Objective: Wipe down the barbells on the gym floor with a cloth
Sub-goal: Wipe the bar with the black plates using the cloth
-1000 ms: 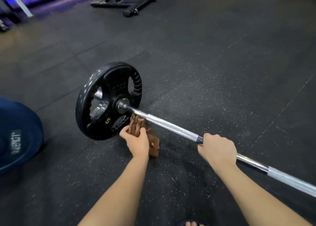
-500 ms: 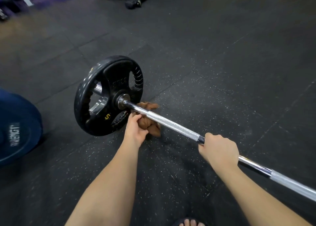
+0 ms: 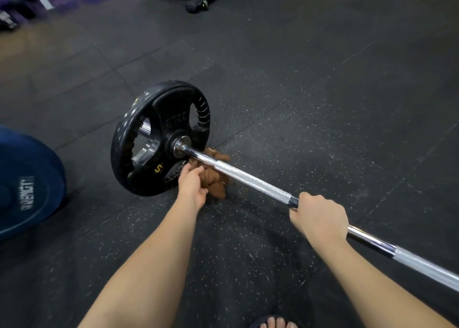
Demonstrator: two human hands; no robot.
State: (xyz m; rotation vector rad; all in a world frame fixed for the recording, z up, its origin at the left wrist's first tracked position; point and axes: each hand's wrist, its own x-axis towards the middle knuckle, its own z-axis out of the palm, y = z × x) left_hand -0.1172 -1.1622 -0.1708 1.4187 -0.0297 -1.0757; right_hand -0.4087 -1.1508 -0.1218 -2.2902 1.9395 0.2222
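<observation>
Cloth [image 3: 213,178] now reaches the barbell [image 3: 250,180], beside the plate [image 3: 159,139].
Left hand [image 3: 192,186] clutches the cloth, right hand [image 3: 320,216] clasps the barbell; wiping can likely begin.

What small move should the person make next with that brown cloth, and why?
Probably slide the left hand and its brown cloth along the bar toward the right hand. The cloth is bunched under the smooth stretch beside the black plate, the knurled stretch lies bare next to it, and the right hand grips the bar, seemingly steadying it.
</observation>
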